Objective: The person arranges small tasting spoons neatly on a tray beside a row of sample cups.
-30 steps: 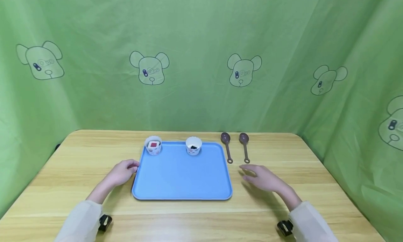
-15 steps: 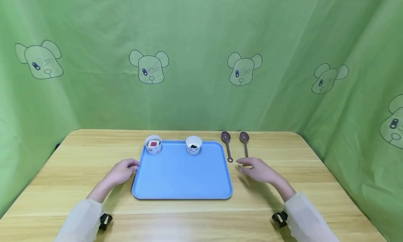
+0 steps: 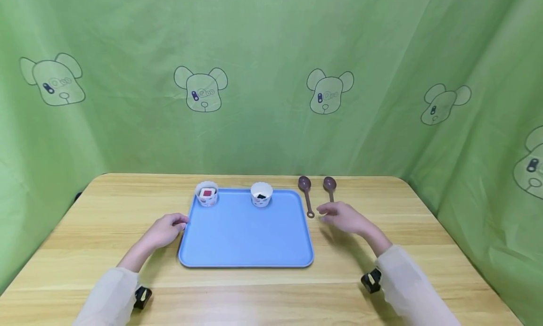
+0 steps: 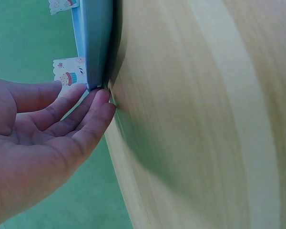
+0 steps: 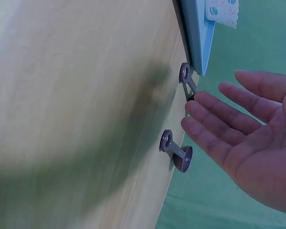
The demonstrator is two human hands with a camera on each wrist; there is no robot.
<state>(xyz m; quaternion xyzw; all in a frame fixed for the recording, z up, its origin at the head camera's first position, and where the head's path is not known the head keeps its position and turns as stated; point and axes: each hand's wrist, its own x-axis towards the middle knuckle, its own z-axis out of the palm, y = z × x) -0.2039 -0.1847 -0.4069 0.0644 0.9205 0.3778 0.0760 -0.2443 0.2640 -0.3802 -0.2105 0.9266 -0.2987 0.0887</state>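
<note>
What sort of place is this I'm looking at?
It looks like a staged tabletop set, perhaps for recording hand work, though I can't be sure. A green curtain printed with animal-head outlines hangs around a wooden table, and a blue tray lies on it.

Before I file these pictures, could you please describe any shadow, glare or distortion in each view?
Head: soft shadow below the right hand, pale glare on the near wood-grain tabletop; left wrist: dark shadow along the blue tray, grain stripes bowed, perhaps by the lens; right wrist: broad, soft-edged shadow, upper left corner washed pale.
</note>
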